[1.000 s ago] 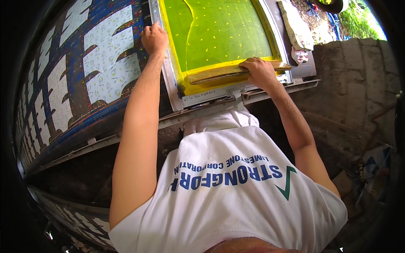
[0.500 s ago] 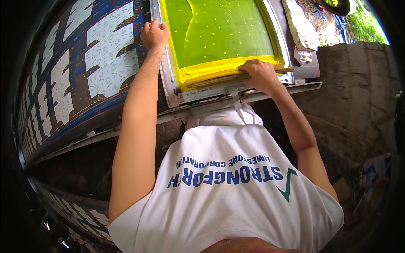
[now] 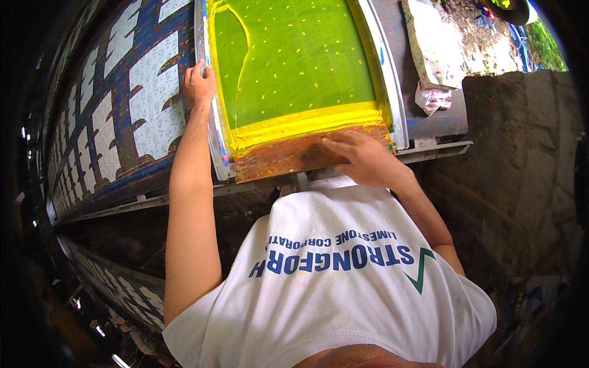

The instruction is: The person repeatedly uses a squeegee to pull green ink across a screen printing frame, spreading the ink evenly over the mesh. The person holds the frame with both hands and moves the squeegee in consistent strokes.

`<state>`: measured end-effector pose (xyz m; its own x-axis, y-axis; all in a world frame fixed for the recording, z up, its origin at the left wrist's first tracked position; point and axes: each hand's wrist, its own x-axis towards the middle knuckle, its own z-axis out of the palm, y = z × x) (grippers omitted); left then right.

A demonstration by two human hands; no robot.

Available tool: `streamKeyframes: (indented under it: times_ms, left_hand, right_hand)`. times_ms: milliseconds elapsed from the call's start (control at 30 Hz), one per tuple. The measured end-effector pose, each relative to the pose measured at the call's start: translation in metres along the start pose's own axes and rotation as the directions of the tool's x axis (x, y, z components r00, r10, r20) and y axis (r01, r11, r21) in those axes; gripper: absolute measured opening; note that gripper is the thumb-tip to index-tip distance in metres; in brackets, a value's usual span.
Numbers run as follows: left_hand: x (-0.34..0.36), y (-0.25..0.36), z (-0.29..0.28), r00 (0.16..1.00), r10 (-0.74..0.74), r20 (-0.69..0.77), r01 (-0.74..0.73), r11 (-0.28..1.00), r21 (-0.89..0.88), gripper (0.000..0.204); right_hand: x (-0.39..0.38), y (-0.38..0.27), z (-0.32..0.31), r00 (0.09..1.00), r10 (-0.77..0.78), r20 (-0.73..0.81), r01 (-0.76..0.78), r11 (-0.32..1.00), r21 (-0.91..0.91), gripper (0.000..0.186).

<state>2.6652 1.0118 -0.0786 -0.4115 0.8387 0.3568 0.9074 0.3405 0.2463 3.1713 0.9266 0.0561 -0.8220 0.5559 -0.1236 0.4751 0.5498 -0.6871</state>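
Note:
My left hand has its fingers curled over the left metal rail of the screen frame. Inside the frame is a green mesh with yellow speckles, a thin curved yellow line and a thick band of yellow ink along the near end. My right hand rests its fingers across the broad face of a wooden squeegee lying tilted over that near end, gripping it from my side.
Printed white fabric pieces lie in rows on the long board at left. A pale pad and crumpled cloth sit right of the frame. A metal rail runs along the near edge, above a dark concrete floor.
The squeegee has tipped toward me, showing its broad wooden face, and my right hand has come down with it. My left hand now appears lower and further left along with the frame.

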Motion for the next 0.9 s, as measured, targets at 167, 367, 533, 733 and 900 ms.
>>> streamKeyframes:
  times_ms: [167,367,533,733,900]
  left_hand:
    - [-0.001,0.006,-0.002,1.000,-0.024,0.002,0.024,0.997,0.072,0.038]
    - [-0.003,0.007,-0.003,1.000,0.004,-0.019,-0.002,0.995,0.101,0.040]
    - [-0.003,0.008,-0.007,1.000,-0.013,-0.006,0.013,0.999,0.029,0.045]
    - [-0.003,0.010,-0.009,0.998,-0.058,-0.012,0.058,0.997,-0.044,0.042]
    - [-0.003,0.008,-0.006,0.996,-0.065,-0.063,0.058,0.993,-0.103,0.038]
  right_hand:
    - [-0.018,0.081,-0.045,0.855,0.308,-0.417,-0.275,0.951,0.139,0.041]
    - [-0.028,0.152,-0.052,0.749,0.532,-0.396,-0.426,0.843,0.327,0.054]
    - [-0.013,0.167,-0.032,0.739,0.532,-0.413,-0.464,0.847,0.260,0.073]
    - [0.001,0.166,-0.022,0.712,0.465,-0.526,-0.441,0.879,0.179,0.068]
    - [0.002,0.165,-0.020,0.678,0.514,-0.525,-0.435,0.857,0.277,0.060]
